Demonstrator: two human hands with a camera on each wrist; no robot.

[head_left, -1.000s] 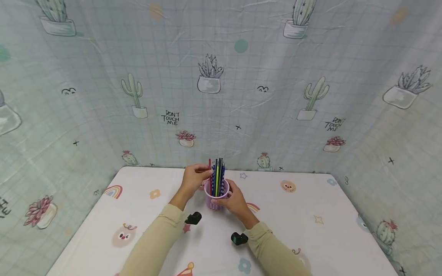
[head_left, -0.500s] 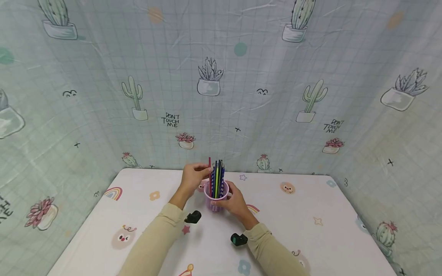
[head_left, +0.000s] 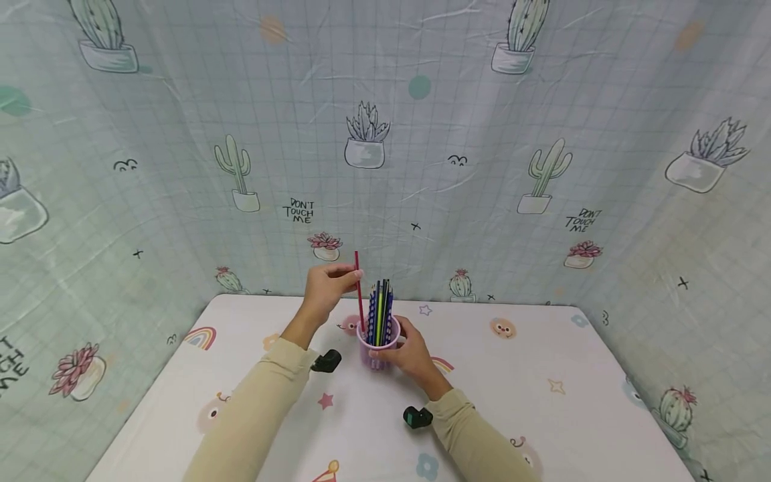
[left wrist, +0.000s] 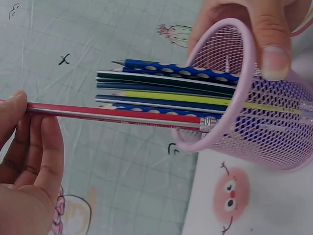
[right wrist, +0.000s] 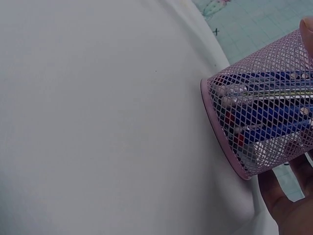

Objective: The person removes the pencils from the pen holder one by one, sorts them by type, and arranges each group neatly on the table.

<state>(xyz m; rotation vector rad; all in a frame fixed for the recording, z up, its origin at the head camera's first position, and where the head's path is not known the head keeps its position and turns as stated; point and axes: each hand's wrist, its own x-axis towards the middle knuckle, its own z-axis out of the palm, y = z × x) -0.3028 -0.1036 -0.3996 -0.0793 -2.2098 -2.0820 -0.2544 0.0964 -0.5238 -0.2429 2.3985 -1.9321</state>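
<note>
My left hand (head_left: 325, 289) pinches a red pencil (left wrist: 117, 113) near its upper end. In the left wrist view the pencil's metal ferrule end is at the mouth of a pink mesh pencil cup (left wrist: 234, 98). Several other pencils (left wrist: 146, 93), blue, dark green and yellow-green, stand in that cup. My right hand (head_left: 414, 348) grips the cup's side, thumb toward the near rim. Through the mesh in the right wrist view, the pencils' lower ends (right wrist: 244, 112) show near the base, and right-hand fingers (right wrist: 274, 193) wrap the cup's side.
A white table (head_left: 500, 381) printed with cartoon figures lies beneath the hands. Behind it hangs a grey-green cloth (head_left: 409, 187) with cactus prints. Small black wrist devices (head_left: 327, 361) sit at both cuffs.
My left hand has moved up and slightly left, drawing the red pencil up most of the way from the cup. My right hand and the cup have stayed in place.
</note>
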